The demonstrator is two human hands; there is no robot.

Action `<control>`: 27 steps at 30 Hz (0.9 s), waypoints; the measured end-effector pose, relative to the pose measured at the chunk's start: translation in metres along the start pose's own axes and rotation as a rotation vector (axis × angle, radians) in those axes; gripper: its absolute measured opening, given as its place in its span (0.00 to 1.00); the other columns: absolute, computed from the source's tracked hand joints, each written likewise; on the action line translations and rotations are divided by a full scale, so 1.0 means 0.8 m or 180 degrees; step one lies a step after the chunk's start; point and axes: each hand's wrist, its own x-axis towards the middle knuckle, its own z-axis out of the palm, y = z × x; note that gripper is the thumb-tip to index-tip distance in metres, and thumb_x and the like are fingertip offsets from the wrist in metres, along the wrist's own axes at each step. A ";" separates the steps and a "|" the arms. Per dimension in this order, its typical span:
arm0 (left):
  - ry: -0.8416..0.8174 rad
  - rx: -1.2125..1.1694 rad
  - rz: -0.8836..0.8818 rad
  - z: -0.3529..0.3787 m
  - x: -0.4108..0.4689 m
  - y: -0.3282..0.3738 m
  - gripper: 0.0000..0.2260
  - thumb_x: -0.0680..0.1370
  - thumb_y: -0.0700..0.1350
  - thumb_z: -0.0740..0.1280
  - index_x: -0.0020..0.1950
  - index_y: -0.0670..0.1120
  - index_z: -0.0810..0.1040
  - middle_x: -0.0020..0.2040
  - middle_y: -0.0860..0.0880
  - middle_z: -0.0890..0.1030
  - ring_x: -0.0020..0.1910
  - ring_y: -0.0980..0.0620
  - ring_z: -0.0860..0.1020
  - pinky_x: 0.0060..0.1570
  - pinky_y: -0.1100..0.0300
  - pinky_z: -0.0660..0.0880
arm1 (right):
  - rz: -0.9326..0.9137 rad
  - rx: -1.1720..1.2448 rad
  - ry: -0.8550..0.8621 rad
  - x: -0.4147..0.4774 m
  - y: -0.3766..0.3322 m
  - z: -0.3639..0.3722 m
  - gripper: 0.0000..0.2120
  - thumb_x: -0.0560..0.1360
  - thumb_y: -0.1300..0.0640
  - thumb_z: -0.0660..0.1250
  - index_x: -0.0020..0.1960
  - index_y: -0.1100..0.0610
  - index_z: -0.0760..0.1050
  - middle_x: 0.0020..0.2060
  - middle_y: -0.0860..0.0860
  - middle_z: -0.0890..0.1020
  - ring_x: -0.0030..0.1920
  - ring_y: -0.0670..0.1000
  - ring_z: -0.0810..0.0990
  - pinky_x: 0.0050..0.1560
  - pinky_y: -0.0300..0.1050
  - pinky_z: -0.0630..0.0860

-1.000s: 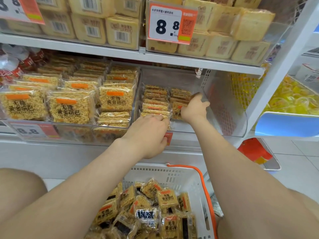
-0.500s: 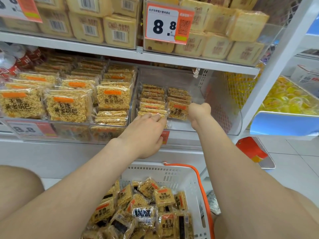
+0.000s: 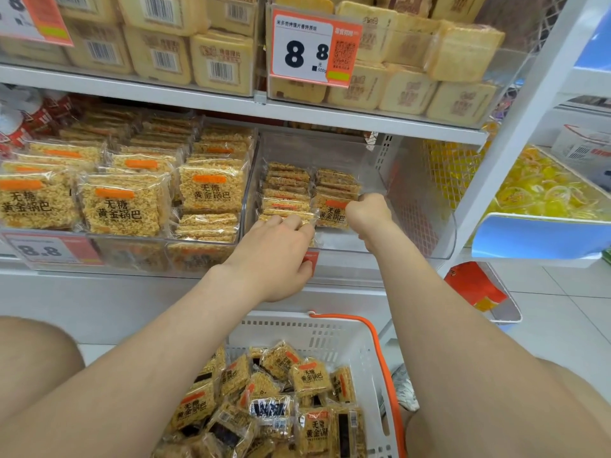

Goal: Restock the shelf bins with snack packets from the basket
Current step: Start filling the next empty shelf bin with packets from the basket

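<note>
Two hands were in the bin (image 3: 396, 252), the left hand (image 3: 277, 256) resting relaxed fingers on stacked packets (image 3: 284, 206), the right hand (image 3: 368, 214) curled against an upright packet (image 3: 330, 211), grip unclear, with the basket (image 3: 330, 325) below.

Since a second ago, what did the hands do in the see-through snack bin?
The right hand pulled back from deep over the right row toward the front of the clear plastic bin, curling into a fist. That uncovered the front orange-labelled rice-cracker packet, whose label now shows. The left hand stayed on the left row of packets, and the white plastic basket with the orange handle did not move.
</note>
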 end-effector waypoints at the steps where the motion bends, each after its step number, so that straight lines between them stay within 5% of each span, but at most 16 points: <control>1: -0.0011 -0.0016 0.0001 0.000 0.000 -0.001 0.23 0.83 0.55 0.60 0.75 0.48 0.68 0.67 0.47 0.75 0.64 0.43 0.74 0.63 0.48 0.72 | -0.0052 -0.0141 -0.0011 -0.001 0.000 -0.001 0.11 0.79 0.63 0.58 0.60 0.62 0.72 0.55 0.58 0.78 0.46 0.57 0.75 0.37 0.46 0.72; 6: 0.0032 -0.0274 0.0058 0.005 -0.007 -0.009 0.23 0.82 0.53 0.63 0.76 0.48 0.70 0.70 0.48 0.75 0.68 0.45 0.73 0.68 0.48 0.72 | -0.0296 -0.0861 0.0103 -0.013 -0.004 -0.011 0.09 0.80 0.64 0.60 0.59 0.60 0.72 0.53 0.58 0.77 0.52 0.60 0.80 0.46 0.51 0.79; 10: 0.0388 -0.0436 0.0149 0.012 -0.021 -0.014 0.20 0.81 0.48 0.65 0.73 0.47 0.73 0.68 0.49 0.76 0.69 0.47 0.72 0.68 0.48 0.73 | -0.0839 -0.1169 0.0432 -0.034 -0.003 -0.010 0.08 0.76 0.67 0.61 0.53 0.61 0.75 0.55 0.61 0.81 0.50 0.61 0.79 0.44 0.49 0.74; 13: 0.0881 -0.0417 0.0291 0.011 -0.038 -0.013 0.12 0.79 0.44 0.66 0.63 0.47 0.76 0.59 0.50 0.75 0.59 0.47 0.72 0.57 0.51 0.74 | -0.1560 -0.1169 0.0689 -0.063 -0.004 -0.004 0.18 0.75 0.67 0.62 0.61 0.59 0.81 0.58 0.58 0.83 0.57 0.59 0.81 0.54 0.51 0.79; 16: 0.1077 -0.0308 0.0375 0.005 -0.060 -0.013 0.03 0.79 0.44 0.66 0.52 0.48 0.75 0.48 0.52 0.73 0.47 0.49 0.70 0.44 0.53 0.71 | -0.2132 -0.1145 0.0646 -0.105 -0.007 0.003 0.15 0.73 0.62 0.60 0.49 0.54 0.84 0.47 0.52 0.87 0.49 0.56 0.83 0.49 0.50 0.81; 20: 0.0236 -0.0427 0.0014 0.008 -0.097 -0.023 0.03 0.79 0.50 0.63 0.49 0.52 0.73 0.39 0.54 0.78 0.38 0.48 0.78 0.34 0.54 0.76 | -0.2622 -0.1516 -0.0012 -0.160 -0.001 0.022 0.15 0.69 0.56 0.56 0.38 0.53 0.82 0.33 0.51 0.83 0.36 0.56 0.80 0.38 0.48 0.79; 27: -0.2268 -0.0054 -0.0345 0.061 -0.174 -0.057 0.09 0.82 0.48 0.61 0.54 0.47 0.80 0.50 0.48 0.82 0.47 0.44 0.81 0.44 0.51 0.77 | -0.2536 -0.2846 -0.2085 -0.234 0.053 0.102 0.12 0.71 0.63 0.63 0.30 0.54 0.69 0.29 0.53 0.73 0.33 0.58 0.75 0.32 0.46 0.71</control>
